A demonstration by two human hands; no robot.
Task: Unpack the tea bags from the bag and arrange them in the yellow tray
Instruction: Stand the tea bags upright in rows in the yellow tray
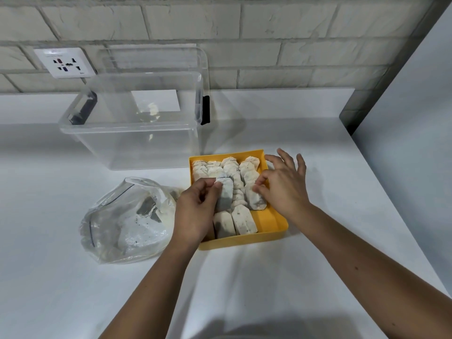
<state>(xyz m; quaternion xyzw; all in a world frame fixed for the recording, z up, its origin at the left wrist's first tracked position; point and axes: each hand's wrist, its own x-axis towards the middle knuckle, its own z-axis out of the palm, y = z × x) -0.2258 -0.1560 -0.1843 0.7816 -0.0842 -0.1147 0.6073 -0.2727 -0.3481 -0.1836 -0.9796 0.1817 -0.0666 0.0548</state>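
The yellow tray sits on the white counter and holds several pale tea bags in rows. My left hand hovers over the tray's left side and pinches one tea bag upright between thumb and fingers. My right hand is over the tray's right side, thumb and forefinger touching a tea bag that lies in the right row; the other fingers are spread. To the left of the tray lies the clear plastic bag, open, with several tea bags still inside.
A large clear plastic box with black latches stands behind the tray and bag, its lid leaning on the brick wall. A wall socket is at the back left. A grey panel borders the counter on the right.
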